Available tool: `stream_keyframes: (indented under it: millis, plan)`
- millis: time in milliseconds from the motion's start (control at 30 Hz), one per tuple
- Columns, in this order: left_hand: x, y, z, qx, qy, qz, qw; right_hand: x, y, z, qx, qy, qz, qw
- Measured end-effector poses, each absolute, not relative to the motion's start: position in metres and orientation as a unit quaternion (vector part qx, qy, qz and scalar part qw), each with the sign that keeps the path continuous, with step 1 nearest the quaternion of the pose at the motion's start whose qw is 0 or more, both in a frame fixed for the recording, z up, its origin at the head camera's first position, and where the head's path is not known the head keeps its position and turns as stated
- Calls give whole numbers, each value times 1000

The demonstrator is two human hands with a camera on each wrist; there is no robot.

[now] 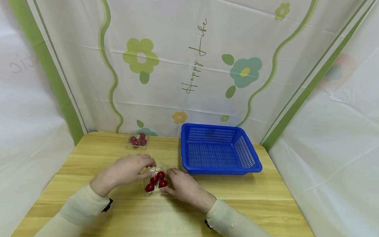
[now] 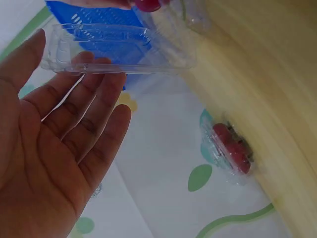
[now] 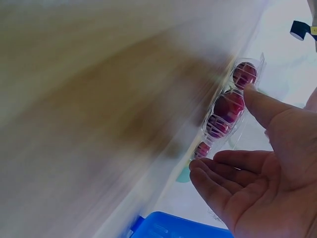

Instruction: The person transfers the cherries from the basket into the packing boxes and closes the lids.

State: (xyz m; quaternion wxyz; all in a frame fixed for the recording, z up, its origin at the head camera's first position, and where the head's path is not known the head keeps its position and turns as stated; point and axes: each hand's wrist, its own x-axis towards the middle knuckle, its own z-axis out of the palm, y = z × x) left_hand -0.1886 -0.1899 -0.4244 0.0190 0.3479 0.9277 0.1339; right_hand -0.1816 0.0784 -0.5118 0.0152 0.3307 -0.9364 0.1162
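Observation:
A clear plastic clamshell box (image 1: 156, 188) with several red cherries (image 1: 162, 183) is between both hands on the wooden table. My left hand (image 1: 127, 169) holds its clear lid (image 2: 114, 69), thumb at one end and fingertips behind the lower edge. From the right, my right hand (image 1: 188, 187) grips the box's side; in the right wrist view the thumb touches the wall beside the cherries (image 3: 229, 105) and the fingertips meet the other end. Farther back lies a second clear box of cherries (image 1: 138, 140), untouched.
A blue perforated plastic basket (image 1: 220, 171) stands at the back right, just beyond my right hand. Behind the wooden table (image 1: 142, 217) hangs a white curtain (image 1: 168, 49) with printed flowers; white sheets flank both sides.

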Motion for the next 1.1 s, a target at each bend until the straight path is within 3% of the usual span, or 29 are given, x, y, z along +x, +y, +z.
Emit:
stream_keyframes:
  millis: [200,633,1100]
  plan:
    - [-183,-188,-435,345,932,111,31,-181,80,-512,323,-940,111,8]
    - [-177,-188,-456,364,929,56,9,-178,82,-508,328,-939,104,-7]
    - [-186,-191,-457,342,935,88,24,-186,77,-502,279,-911,287,-100]
